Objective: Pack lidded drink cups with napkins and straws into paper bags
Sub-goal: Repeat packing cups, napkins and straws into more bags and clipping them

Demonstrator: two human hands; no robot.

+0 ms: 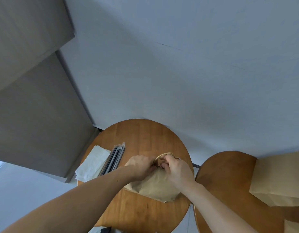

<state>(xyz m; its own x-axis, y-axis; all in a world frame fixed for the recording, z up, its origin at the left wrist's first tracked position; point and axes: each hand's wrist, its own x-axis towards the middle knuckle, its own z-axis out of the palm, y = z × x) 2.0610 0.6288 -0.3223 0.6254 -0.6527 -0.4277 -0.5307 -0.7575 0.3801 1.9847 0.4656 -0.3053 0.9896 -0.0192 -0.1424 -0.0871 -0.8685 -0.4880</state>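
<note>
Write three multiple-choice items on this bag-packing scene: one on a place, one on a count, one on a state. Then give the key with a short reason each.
1. Where do the straws lie?
A. Between the napkins and the paper bag
B. On the right-hand table
C. Inside the bag

2. How many round wooden tables show?
A. One
B. Two
C. Three

3. What are the hands doing?
A. Resting flat on the table
B. Both working at the bag's top by its handles
C. Lifting a napkin

Key: 1 A, the straws sit right of the napkin stack, left of the bag. 2 B, the left table and the right table. 3 B, the left hand and right hand meet at the bag's top.
</note>
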